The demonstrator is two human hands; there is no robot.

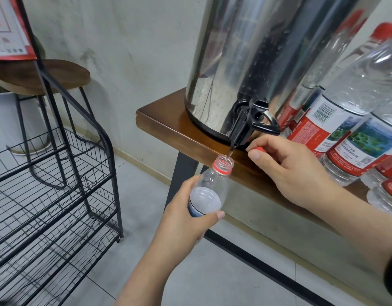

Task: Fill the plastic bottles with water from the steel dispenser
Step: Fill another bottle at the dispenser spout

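**Bottle held under the tap**

The clear plastic bottle with a red neck ring [209, 186] sits gripped in the left hand [181, 217], mouth just beneath the black tap [242, 129] of the shiny steel dispenser [245, 56]. Beside it, the right hand [287, 171] pinches a red cap [260, 149] over the brown wooden table [168, 122].

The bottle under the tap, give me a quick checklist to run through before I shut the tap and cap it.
1. Mouth of the open bottle sits under the black tap: ok, a thin stream runs into the neck.
2. Left hand has a firm grip round the bottle's body: ok.
3. Red cap ready: ok, pinched in the right hand, which rests at the table edge.
4. Water level near full: not ok, the water stands below the shoulder.
5. Spills on the table edge or floor: cannot tell.
6. Tap lever free to reach: ok, nothing covers it.
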